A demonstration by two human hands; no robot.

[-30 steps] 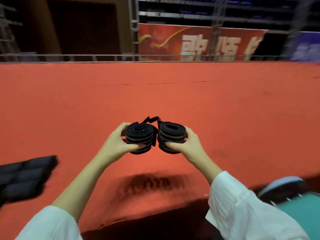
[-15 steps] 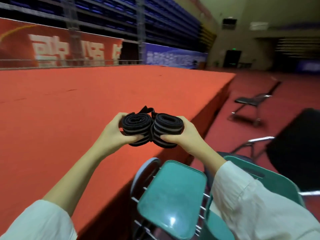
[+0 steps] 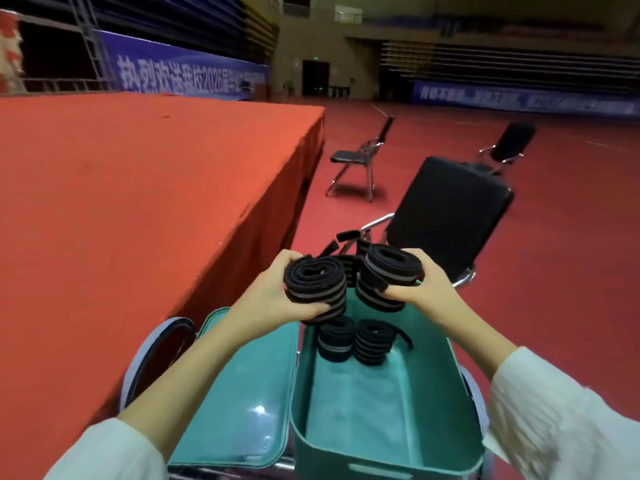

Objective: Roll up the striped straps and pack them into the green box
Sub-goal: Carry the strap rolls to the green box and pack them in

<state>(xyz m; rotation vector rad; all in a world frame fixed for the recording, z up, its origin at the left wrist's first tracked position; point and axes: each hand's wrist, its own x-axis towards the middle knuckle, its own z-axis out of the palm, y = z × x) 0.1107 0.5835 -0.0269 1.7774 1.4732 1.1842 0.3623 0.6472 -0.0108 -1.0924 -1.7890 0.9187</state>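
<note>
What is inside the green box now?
The left packed roll and right packed roll sit at the far end of the green box. The left hand grips the left held roll, the right hand the right held roll; these cover much of the far wall.

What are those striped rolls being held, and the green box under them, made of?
The rolled straps look like woven, perhaps elastic, fabric: matte black with grey stripes, fuzzy edges and soft coils. The green box seems to be hard plastic or painted metal, I cannot tell which. Its walls hold straight, and its open lid is smooth with a bright glare spot.
</note>
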